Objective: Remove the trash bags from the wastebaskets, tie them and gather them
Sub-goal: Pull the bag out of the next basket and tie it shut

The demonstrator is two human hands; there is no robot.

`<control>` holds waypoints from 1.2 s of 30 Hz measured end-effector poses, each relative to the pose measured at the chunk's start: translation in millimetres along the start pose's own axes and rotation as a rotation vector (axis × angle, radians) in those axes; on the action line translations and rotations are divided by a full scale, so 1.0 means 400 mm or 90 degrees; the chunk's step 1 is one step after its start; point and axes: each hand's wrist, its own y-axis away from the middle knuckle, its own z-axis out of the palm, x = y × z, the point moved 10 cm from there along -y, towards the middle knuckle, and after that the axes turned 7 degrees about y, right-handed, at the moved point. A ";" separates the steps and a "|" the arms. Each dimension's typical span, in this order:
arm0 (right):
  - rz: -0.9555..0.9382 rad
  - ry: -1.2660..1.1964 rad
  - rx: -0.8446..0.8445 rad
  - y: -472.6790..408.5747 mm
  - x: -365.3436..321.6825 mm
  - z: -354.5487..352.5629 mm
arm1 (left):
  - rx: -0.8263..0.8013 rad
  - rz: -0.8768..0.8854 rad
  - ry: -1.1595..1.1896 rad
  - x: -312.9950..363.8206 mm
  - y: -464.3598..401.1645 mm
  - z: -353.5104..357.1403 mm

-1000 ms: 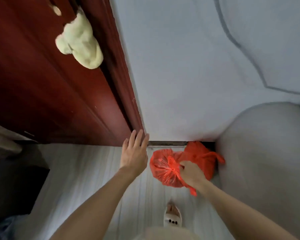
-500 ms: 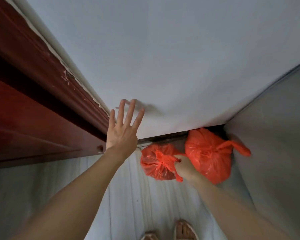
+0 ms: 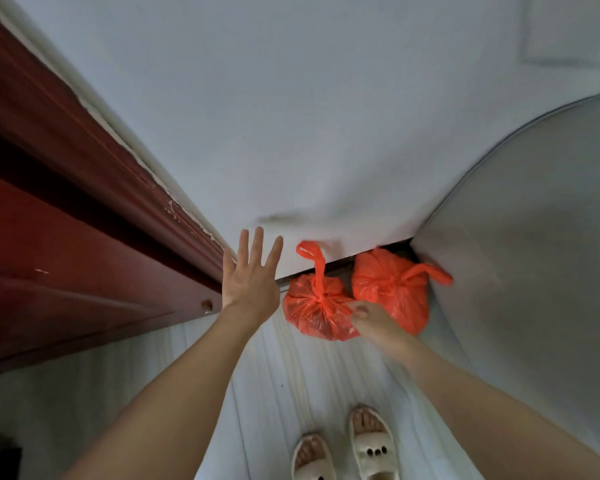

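Two tied red trash bags lie on the pale floor against the wall. The smaller bag (image 3: 317,310) is on the left, its tie tail curling up free. The larger bag (image 3: 392,289) sits behind it in the corner on the right. My right hand (image 3: 374,322) is at the smaller bag's right side with curled, blurred fingertips touching the plastic; whether they pinch it is unclear. My left hand (image 3: 252,278) is raised beside the door frame, fingers straight and spread, holding nothing.
A dark red wooden door and frame (image 3: 84,254) run along the left. A white wall (image 3: 326,133) stands ahead. A large grey rounded surface (image 3: 534,254) closes off the right. My feet in cream slippers (image 3: 371,441) stand on the striped floor (image 3: 284,375).
My right hand no longer grips the smaller bag's knot; the bag now rests on the floor beside the larger one and its tail has flipped up. My left hand stayed spread by the frame.
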 end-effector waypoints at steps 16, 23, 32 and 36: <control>0.190 -0.212 0.170 1.010 0.460 -0.139 | -0.223 0.171 0.321 0.509 0.823 -0.088; 0.340 -0.341 0.367 1.594 0.955 -0.088 | -0.323 0.414 0.183 0.975 1.334 0.028; 0.520 -0.614 0.629 2.259 1.517 0.128 | -0.446 0.772 0.026 1.470 2.120 0.220; 0.599 -0.746 0.753 2.461 1.716 0.211 | -0.472 0.906 -0.077 1.661 2.402 0.329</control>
